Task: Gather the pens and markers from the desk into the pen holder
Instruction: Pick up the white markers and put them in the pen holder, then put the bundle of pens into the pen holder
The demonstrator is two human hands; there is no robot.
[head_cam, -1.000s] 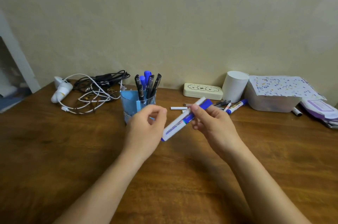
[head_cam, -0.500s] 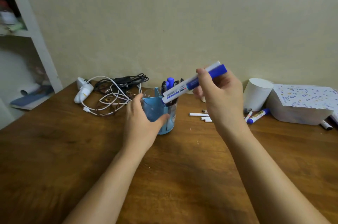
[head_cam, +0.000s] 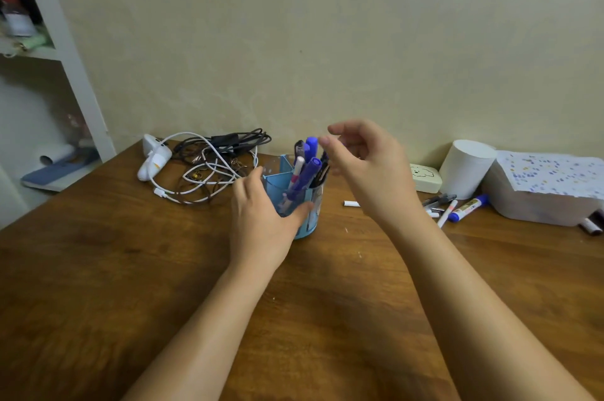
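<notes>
A light blue pen holder (head_cam: 313,216) stands mid-desk with several pens and blue-capped markers in it. A white marker with a blue cap (head_cam: 305,177) leans inside it. My left hand (head_cam: 261,220) wraps around the holder's near left side. Just above and right of the holder my right hand (head_cam: 366,165) hovers, fingers apart and holding nothing. More pens lie on the desk at the right: a blue-capped marker (head_cam: 468,207), a thin white pen (head_cam: 447,213), dark pens (head_cam: 438,200) and a small white cap (head_cam: 351,203).
A tangle of black and white cables with a white charger (head_cam: 202,165) lies left of the holder. At the back right stand a cream case (head_cam: 425,179), a white paper roll (head_cam: 465,168) and a white box under spotted paper (head_cam: 542,191). A white shelf (head_cam: 62,50) flanks the desk's left.
My right hand carried the blue-capped marker over the holder and let it go; the marker now stands in the holder. My left hand moved from the marker to the holder's side.
</notes>
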